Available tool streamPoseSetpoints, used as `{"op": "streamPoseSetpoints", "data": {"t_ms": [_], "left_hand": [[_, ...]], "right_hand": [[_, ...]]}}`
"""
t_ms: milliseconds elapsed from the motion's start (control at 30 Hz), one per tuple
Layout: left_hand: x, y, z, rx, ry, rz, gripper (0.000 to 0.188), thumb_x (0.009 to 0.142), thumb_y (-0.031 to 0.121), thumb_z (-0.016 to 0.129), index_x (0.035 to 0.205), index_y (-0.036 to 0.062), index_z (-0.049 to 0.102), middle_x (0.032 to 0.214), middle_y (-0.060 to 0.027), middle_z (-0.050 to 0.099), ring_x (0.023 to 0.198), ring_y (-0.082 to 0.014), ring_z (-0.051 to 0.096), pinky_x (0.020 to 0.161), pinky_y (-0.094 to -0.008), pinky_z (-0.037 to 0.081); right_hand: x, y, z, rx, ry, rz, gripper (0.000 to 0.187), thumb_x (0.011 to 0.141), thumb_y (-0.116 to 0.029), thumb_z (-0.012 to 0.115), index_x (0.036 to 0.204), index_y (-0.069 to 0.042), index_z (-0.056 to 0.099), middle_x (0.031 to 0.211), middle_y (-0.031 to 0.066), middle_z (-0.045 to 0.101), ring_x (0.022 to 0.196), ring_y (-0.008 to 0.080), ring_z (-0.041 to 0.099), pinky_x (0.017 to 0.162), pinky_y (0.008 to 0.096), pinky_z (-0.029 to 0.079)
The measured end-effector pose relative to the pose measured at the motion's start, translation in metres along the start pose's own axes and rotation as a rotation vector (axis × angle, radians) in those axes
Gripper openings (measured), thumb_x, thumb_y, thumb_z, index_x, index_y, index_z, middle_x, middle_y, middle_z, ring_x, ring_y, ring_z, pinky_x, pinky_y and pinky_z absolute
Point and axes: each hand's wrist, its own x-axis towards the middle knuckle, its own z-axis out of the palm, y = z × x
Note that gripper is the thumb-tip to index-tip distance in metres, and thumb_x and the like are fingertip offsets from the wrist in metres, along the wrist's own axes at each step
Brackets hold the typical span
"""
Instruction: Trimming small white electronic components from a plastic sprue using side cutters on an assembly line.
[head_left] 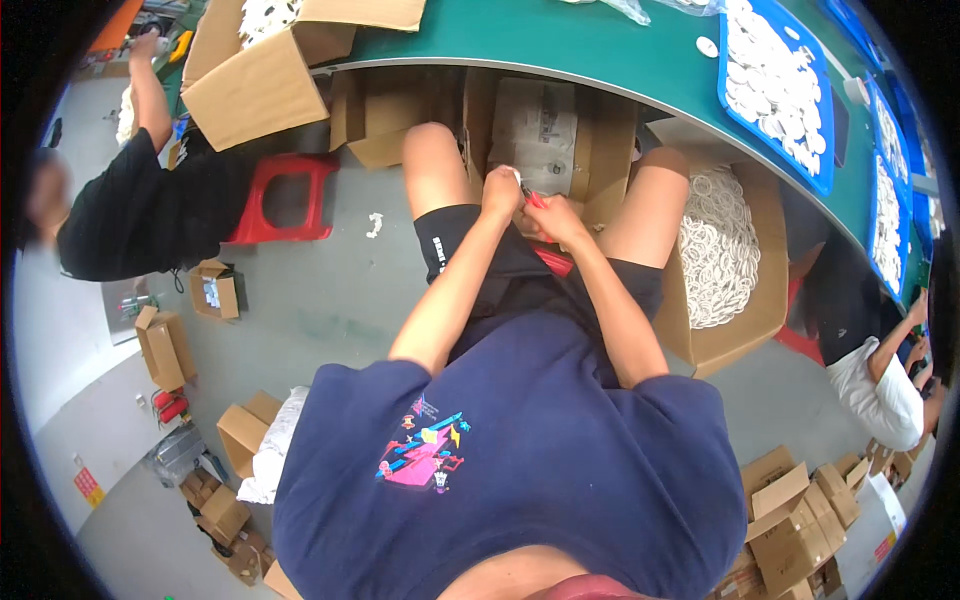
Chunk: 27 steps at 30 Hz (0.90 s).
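Between my knees, above the lap, my two hands are close together. My left hand [502,192] is closed, pinching a small white piece [517,175] that is mostly hidden by the fingers. My right hand [556,220] is wrapped round red-handled pliers [537,201], whose dark jaws point toward the white piece. Whether the jaws touch the piece is too small to tell. To the right of my leg stands an open cardboard box [745,345] full of white rings [715,255].
A green table [560,35] curves overhead, bearing a blue tray [822,170] of white round parts. Cardboard boxes stand beneath it. At left, a person [150,215] is beside a red stool [290,200]; another person [880,390] is far right. A white scrap [375,225] lies on the floor.
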Motion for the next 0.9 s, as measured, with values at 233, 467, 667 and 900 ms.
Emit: {"op": "streamPoseSetpoints", "data": {"t_ms": [233, 467, 667, 900], "left_hand": [[0.015, 0.016, 0.008, 0.714, -0.496, 0.257, 0.025, 0.082, 0.019, 0.058, 0.094, -0.0009, 0.067, 0.097, -0.0256, 0.065, 0.099, -0.04, 0.061, 0.086, -0.045, 0.048], [-0.101, 0.232, 0.055, 0.698, -0.798, 0.96, 0.022, 0.085, 0.02, 0.062, 0.095, 0.0006, 0.064, 0.082, -0.0201, 0.062, 0.083, -0.0356, 0.061, 0.076, -0.0434, 0.048], [-0.081, 0.345, 0.105, 0.48, -0.265, 1.349, 0.035, 0.09, 0.017, 0.058, 0.12, -0.0009, 0.055, 0.107, -0.0197, 0.056, 0.087, -0.0299, 0.06, 0.081, -0.0393, 0.048], [-0.008, 0.326, 0.121, 0.569, -0.188, 1.261, 0.04, 0.087, 0.02, 0.063, 0.121, 0.0001, 0.054, 0.116, -0.0179, 0.055, 0.097, -0.0312, 0.061, 0.082, -0.0404, 0.049]], "right_hand": [[0.015, 0.069, -0.023, 0.599, 0.125, 0.257, 0.031, 0.089, -0.033, 0.056, 0.081, -0.004, 0.064, 0.057, 0.0007, 0.053, 0.043, 0.0124, 0.049, 0.038, 0.0252, 0.036], [0.003, 0.073, 0.0, 0.16, 0.117, 0.116, 0.031, 0.089, -0.028, 0.054, 0.081, 0.001, 0.062, 0.059, 0.0107, 0.061, 0.047, 0.021, 0.06, 0.047, 0.0367, 0.047], [0.01, 0.075, -0.002, 0.006, 0.146, 0.144, 0.039, 0.085, -0.034, 0.059, 0.071, 0.002, 0.061, 0.059, 0.0098, 0.061, 0.046, 0.0189, 0.06, 0.048, 0.0324, 0.048], [0.011, 0.072, 0.002, -0.144, 0.185, 0.036, 0.048, 0.082, -0.039, 0.054, 0.081, 0.007, 0.066, 0.073, 0.0245, 0.066, 0.072, 0.0362, 0.067, 0.071, 0.0435, 0.053]]}}
